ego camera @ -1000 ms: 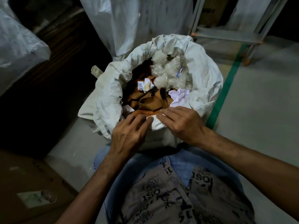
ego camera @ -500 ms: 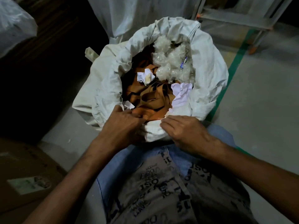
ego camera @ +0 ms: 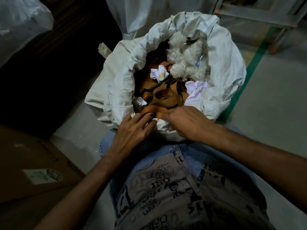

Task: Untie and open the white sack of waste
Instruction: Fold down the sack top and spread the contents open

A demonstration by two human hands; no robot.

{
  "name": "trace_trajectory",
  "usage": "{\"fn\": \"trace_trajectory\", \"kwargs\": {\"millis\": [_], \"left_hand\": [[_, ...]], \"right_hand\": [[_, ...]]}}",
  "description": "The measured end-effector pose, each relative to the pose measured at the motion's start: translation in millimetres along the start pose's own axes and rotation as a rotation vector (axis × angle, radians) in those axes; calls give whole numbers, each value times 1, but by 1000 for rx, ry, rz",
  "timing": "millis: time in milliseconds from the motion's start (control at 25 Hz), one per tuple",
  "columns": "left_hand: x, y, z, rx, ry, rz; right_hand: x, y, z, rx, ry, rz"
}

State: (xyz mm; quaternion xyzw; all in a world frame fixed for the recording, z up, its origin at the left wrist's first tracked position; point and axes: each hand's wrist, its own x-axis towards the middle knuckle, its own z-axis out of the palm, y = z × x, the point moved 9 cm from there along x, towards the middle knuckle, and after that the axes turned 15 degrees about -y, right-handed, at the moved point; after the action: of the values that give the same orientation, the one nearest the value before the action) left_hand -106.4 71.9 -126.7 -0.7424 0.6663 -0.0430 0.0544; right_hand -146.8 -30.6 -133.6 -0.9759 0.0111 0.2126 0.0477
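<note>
sack upright on floor just ahead of knees, mouth already wide open, rim rolled out; brown strips, crumpled paper, clear plastic inside. both hands close together at near rim: left hand & right hand fingers curled on cloth, grip unclear. near edge closest, both equally near.

Single head view, looking steeply down, close over open sack at wearer's lap.

A brown cardboard box lies near-left, a green floor stripe right, perhaps a metal frame behind.
</note>
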Motion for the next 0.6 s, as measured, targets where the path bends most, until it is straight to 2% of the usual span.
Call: {"fn": "trace_trajectory", "kwargs": {"millis": [120,240,360,440,600], "left_hand": [[0,-30,-2,-123,-313,86],[10,-97,-17,22,-458,-3],[25,-105,-16,212,-337,85],[22,-105,-7,178,-279,103],[4,-118,6,-106,-267,-160]], "right_hand": [[-7,-17,8,-226,82,8],[-10,-19,6,-282,205,-65],[-14,-16,2,-276,200,-92],[-15,-16,-3,-243,202,-84],[-4,-8,-29,-226,123,-96]]}}
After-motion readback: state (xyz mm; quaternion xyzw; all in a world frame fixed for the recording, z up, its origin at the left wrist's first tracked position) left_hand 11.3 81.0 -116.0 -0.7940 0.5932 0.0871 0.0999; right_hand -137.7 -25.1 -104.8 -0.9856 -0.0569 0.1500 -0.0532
